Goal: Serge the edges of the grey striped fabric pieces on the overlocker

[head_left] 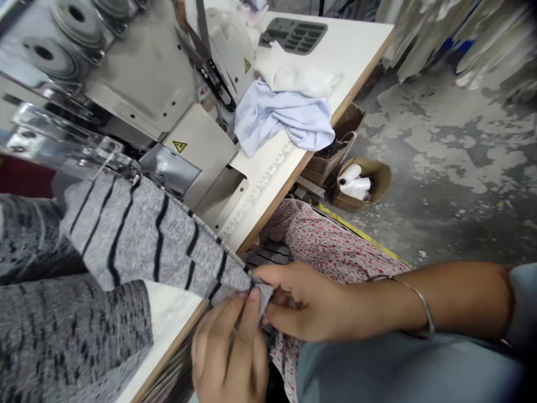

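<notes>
A grey fabric with black stripes (142, 235) stretches from beneath the presser area of a sewing machine (138, 73) down to the table's front edge. Its near corner is held by both hands. My left hand (232, 347) comes up from the bottom, fingers pressed on the fabric's end. My right hand (300, 302), with a bracelet on the wrist, reaches in from the right and pinches the same corner between thumb and fingers. The fingertips of the two hands almost meet.
Light blue cloth (281, 117) and white cloth (293, 73) lie on the table (356, 45). Black-handled scissors (216, 84) are by the machine. Dark-flecked grey fabric (71, 341) covers the left side. Below the table edge stands a cardboard box (380, 182) with white cones.
</notes>
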Action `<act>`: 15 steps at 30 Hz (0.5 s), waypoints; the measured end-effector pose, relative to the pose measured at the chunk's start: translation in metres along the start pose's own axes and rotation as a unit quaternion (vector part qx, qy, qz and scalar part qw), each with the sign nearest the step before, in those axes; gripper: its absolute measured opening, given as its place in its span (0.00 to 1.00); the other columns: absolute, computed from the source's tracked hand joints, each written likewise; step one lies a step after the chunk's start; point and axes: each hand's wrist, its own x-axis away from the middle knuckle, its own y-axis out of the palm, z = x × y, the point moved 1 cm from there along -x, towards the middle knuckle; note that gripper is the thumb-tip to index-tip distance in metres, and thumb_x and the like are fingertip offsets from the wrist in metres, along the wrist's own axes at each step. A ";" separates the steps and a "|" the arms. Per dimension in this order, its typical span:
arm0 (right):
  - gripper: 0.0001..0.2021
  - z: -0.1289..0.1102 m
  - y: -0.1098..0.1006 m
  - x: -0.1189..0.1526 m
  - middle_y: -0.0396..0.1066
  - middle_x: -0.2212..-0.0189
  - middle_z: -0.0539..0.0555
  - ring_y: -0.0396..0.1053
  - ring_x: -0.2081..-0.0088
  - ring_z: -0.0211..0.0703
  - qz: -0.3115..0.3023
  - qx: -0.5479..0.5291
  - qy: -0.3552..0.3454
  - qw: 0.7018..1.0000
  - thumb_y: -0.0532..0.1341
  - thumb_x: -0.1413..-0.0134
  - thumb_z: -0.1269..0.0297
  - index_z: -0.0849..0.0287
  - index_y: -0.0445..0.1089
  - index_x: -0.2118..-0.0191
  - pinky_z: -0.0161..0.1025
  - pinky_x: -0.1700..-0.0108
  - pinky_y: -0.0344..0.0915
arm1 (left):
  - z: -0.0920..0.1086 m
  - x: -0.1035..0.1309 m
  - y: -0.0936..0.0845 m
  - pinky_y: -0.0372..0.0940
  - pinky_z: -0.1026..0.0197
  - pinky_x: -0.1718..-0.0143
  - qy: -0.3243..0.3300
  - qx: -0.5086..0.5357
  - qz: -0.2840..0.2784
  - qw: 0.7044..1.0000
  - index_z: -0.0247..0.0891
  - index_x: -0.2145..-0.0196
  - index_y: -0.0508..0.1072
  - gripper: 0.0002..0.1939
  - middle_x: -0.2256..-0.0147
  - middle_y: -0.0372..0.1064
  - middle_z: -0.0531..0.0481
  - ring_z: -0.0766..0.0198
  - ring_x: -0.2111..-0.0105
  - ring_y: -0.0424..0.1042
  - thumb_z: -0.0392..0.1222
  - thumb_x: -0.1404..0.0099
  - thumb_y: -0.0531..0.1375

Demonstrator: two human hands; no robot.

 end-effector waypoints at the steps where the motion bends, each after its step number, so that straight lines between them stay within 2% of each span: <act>1: 0.09 0.000 0.000 0.001 0.50 0.82 0.40 0.48 0.80 0.28 0.006 0.020 0.000 1.000 0.58 0.49 0.76 0.58 0.56 0.71 0.27 0.80 0.45 | 0.001 0.000 0.004 0.62 0.55 0.52 -0.008 0.003 0.004 1.000 0.37 0.37 0.62 0.37 0.58 0.69 0.40 0.56 0.57 0.70 0.20 0.42 0.61; 5: 0.05 0.001 0.002 0.004 0.55 0.78 0.43 0.53 0.77 0.30 0.004 -0.031 -0.018 0.999 0.57 0.47 0.75 0.60 0.59 0.70 0.27 0.76 0.50 | 0.001 0.002 0.001 0.63 0.56 0.55 0.009 -0.005 0.023 1.000 0.39 0.39 0.65 0.37 0.61 0.69 0.43 0.59 0.62 0.69 0.21 0.45 0.65; 8: 0.03 0.001 0.002 0.004 0.59 0.74 0.46 0.58 0.73 0.31 -0.008 -0.087 -0.037 0.995 0.56 0.46 0.74 0.61 0.60 0.68 0.28 0.72 0.57 | -0.003 0.007 -0.007 0.61 0.56 0.55 0.039 -0.029 -0.017 0.999 0.39 0.37 0.61 0.38 0.60 0.68 0.42 0.57 0.61 0.68 0.21 0.43 0.63; 11: 0.04 0.002 0.001 0.004 0.59 0.75 0.46 0.59 0.73 0.32 -0.012 -0.056 -0.022 0.998 0.56 0.46 0.74 0.60 0.60 0.69 0.28 0.72 0.58 | -0.007 0.011 -0.007 0.60 0.55 0.54 0.046 -0.032 -0.053 0.997 0.38 0.36 0.59 0.35 0.58 0.67 0.40 0.56 0.60 0.68 0.24 0.38 0.59; 15: 0.02 0.004 -0.001 0.004 0.62 0.73 0.48 0.63 0.69 0.35 -0.015 -0.062 0.010 0.998 0.57 0.46 0.72 0.61 0.61 0.68 0.32 0.66 0.63 | -0.006 0.010 -0.003 0.59 0.57 0.53 0.015 -0.029 -0.059 0.998 0.42 0.35 0.58 0.35 0.59 0.65 0.44 0.60 0.60 0.67 0.25 0.37 0.59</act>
